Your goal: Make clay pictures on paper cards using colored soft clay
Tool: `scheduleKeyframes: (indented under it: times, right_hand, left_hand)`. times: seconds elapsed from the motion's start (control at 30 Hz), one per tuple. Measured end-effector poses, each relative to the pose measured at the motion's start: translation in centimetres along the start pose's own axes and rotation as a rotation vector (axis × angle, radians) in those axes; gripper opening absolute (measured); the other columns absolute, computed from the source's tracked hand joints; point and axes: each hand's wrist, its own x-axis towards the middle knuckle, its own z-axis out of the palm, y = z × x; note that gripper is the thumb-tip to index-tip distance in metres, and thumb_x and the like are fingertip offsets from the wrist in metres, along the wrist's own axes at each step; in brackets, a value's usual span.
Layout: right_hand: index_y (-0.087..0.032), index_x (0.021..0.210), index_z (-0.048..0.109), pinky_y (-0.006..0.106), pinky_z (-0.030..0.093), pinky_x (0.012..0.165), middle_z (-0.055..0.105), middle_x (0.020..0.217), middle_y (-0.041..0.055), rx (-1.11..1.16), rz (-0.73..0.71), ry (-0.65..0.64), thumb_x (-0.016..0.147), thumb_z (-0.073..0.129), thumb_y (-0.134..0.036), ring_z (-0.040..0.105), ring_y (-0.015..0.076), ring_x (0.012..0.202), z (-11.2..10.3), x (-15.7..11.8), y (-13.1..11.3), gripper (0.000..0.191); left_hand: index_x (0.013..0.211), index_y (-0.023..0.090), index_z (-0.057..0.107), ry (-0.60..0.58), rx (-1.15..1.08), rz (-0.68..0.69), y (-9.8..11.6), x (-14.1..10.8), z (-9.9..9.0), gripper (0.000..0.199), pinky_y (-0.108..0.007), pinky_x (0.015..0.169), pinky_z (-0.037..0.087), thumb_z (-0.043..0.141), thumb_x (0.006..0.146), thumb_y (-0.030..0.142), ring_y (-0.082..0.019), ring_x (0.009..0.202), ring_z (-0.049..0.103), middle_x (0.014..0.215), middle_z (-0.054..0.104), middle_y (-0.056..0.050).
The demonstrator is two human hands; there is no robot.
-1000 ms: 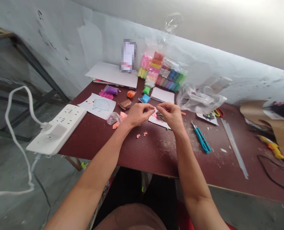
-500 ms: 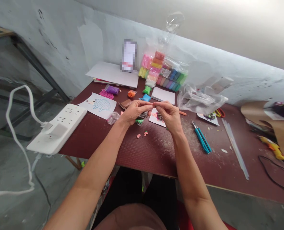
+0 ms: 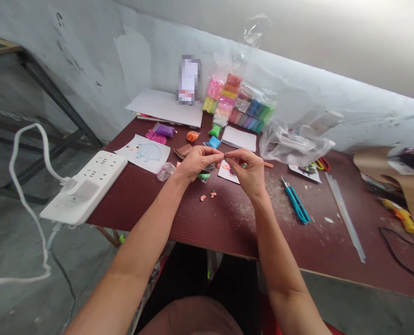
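Note:
My left hand (image 3: 200, 163) and my right hand (image 3: 246, 168) meet fingertip to fingertip above the table. Both are closed in a pinch; whatever lies between the fingertips is too small to make out. Partly under my right hand lies a white card (image 3: 225, 173) with pink and green bits on it. Below my left hand is a clear wrapper with green material (image 3: 204, 177). Small pink clay pieces (image 3: 203, 198) rest on the table in front of my hands. A brown clay packet (image 3: 184, 151) lies just beyond my left hand.
A white power strip (image 3: 84, 188) sits at the left edge beside a hedgehog drawing (image 3: 147, 153). Bags of coloured clay (image 3: 242, 104) lean on the wall. On the right are teal-handled snips (image 3: 296, 202), clear glue sticks (image 3: 344, 216), a yellow glue gun (image 3: 400, 216) and a plastic bag (image 3: 294, 142).
My right hand's fingers have shifted slightly, showing more of the card's green bits beneath. Both hands stay pinched together at about the same spot. The view has moved very slightly.

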Motion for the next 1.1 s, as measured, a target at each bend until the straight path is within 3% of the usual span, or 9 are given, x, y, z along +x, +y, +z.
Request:
scheduleKeyframes:
  times: [0.23,0.37,0.5,0.6,0.77,0.93,1.1]
  right_hand:
    - [-0.022,0.084,0.073,0.03,0.046,0.069,0.072,0.087,0.0035,-0.359,-0.082,-0.036,0.094,0.064,-0.023,0.061,0.0159,0.073,0.1,-0.5,-1.4,0.014]
    - [-0.023,0.081,0.066,0.032,0.045,0.072,0.069,0.086,0.0041,-0.465,-0.045,-0.049,0.092,0.062,-0.022,0.061,0.018,0.078,0.2,-0.6,-1.7,0.012]
    - [-0.024,0.083,0.064,0.032,0.046,0.069,0.069,0.087,0.0035,-0.374,0.055,0.068,0.086,0.059,-0.021,0.059,0.0165,0.072,-0.7,-0.2,-1.2,0.006]
    - [-0.024,0.092,0.067,0.029,0.045,0.063,0.073,0.088,0.0019,-0.234,0.148,0.102,0.081,0.055,-0.021,0.057,0.0142,0.065,-1.6,0.1,-0.5,0.017]
    - [-0.022,0.077,0.069,0.031,0.048,0.069,0.072,0.074,0.0017,-0.267,0.204,0.007,0.078,0.055,-0.022,0.06,0.0157,0.066,-2.4,0.0,0.2,0.013]
    - [-0.019,0.079,0.074,0.031,0.047,0.07,0.075,0.075,0.004,-0.275,0.246,-0.072,0.082,0.062,-0.027,0.062,0.0173,0.067,-2.6,0.0,1.0,0.015]
    - [-0.02,0.075,0.07,0.03,0.038,0.063,0.07,0.067,0.0019,-0.361,0.255,-0.118,0.087,0.068,-0.037,0.057,0.0164,0.061,-2.7,0.2,2.0,0.021]
  left_hand:
    - [0.073,0.014,0.076,0.019,0.061,0.028,-0.3,0.0,0.2,0.033,-0.025,0.053,0.034,0.087,0.069,0.044,-0.008,0.053,0.048,0.061,0.066,-0.001]
    - [0.071,0.013,0.074,0.041,0.159,0.073,-0.4,0.0,0.6,0.026,-0.024,0.053,0.035,0.082,0.071,0.038,-0.009,0.054,0.051,0.061,0.066,-0.003]
    - [0.07,0.014,0.072,0.087,0.222,0.066,-0.2,0.0,0.5,0.02,-0.024,0.053,0.036,0.079,0.074,0.032,-0.009,0.053,0.05,0.061,0.067,-0.002]
    - [0.074,0.014,0.073,0.095,0.167,0.056,0.0,0.0,0.3,0.018,-0.023,0.055,0.038,0.077,0.077,0.032,-0.008,0.054,0.051,0.062,0.067,-0.002]
    - [0.088,0.013,0.08,0.078,0.147,0.033,0.0,0.0,0.3,0.02,-0.024,0.055,0.038,0.074,0.077,0.029,-0.009,0.055,0.051,0.063,0.069,-0.002]
    - [0.08,0.013,0.079,0.052,0.191,0.055,-0.5,0.2,0.5,0.016,-0.026,0.062,0.043,0.073,0.077,0.027,-0.011,0.063,0.056,0.069,0.072,-0.004]
    - [0.075,0.014,0.073,0.025,0.198,0.055,-0.7,0.4,0.3,0.018,-0.026,0.062,0.043,0.074,0.08,0.031,-0.01,0.063,0.054,0.071,0.071,-0.004]
